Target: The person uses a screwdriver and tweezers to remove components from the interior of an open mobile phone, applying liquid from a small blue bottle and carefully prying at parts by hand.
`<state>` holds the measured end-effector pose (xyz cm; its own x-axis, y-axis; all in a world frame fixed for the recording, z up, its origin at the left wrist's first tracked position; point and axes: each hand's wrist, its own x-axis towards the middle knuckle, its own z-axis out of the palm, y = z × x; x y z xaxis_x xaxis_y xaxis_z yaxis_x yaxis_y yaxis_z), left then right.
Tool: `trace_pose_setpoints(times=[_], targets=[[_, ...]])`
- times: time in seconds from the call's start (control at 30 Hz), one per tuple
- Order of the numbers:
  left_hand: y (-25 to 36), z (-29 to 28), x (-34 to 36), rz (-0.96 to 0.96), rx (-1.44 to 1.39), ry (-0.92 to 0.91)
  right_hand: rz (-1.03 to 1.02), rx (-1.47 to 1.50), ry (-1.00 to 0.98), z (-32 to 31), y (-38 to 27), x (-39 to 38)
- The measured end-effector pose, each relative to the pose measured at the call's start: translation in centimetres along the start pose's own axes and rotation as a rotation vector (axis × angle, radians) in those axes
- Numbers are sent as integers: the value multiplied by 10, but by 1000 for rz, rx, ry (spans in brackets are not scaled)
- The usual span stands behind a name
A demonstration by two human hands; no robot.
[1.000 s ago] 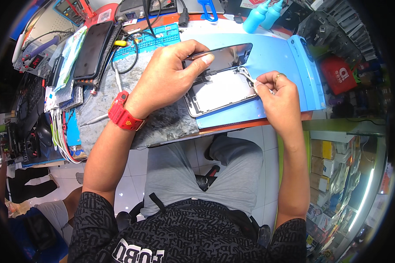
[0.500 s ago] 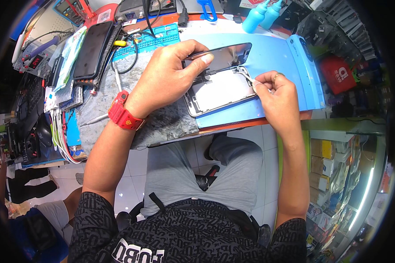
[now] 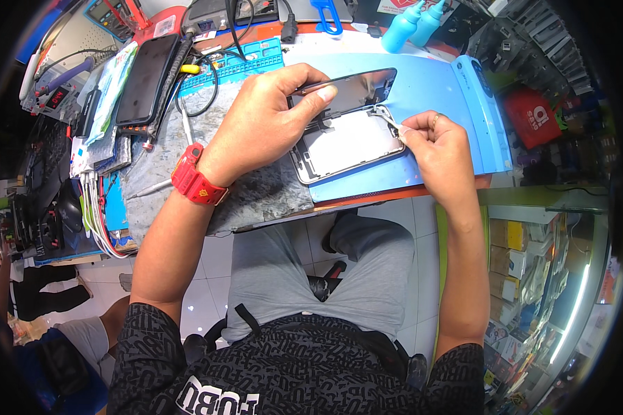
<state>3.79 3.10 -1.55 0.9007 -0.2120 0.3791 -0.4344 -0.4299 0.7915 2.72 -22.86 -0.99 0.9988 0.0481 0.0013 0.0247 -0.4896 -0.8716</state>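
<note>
An opened phone lies on a blue mat (image 3: pixel 436 97), its white-lined housing (image 3: pixel 346 145) facing up and its dark screen panel (image 3: pixel 367 86) raised above it. My left hand (image 3: pixel 266 117), wearing a red watch (image 3: pixel 194 176), has fingers closed on the raised panel's near-left edge. My right hand (image 3: pixel 436 149) pinches pale tweezers (image 3: pixel 392 121), whose tips reach the housing's upper right corner among small parts too tiny to make out.
A grey stained pad (image 3: pixel 152 207), slim tools, a dark phone (image 3: pixel 149 76), cables and a soldering iron (image 3: pixel 62 78) crowd the left. Blue bottles (image 3: pixel 401 31) stand at the back. Below right is a glass display case (image 3: pixel 533 290); another person (image 3: pixel 100 325) is at lower left.
My right hand has shifted very slightly with the tweezers. My left hand and the raised panel have stayed where they were.
</note>
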Motion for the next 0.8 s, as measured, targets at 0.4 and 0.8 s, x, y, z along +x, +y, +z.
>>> trace_pose_setpoints(times=[0.4,0.8], targets=[[5,-4,0,-81,18,-70,-165,-182,84,3,0,-4],[7,-5,-1,-43,22,-56,-448,-393,202,8,-11,-14]])
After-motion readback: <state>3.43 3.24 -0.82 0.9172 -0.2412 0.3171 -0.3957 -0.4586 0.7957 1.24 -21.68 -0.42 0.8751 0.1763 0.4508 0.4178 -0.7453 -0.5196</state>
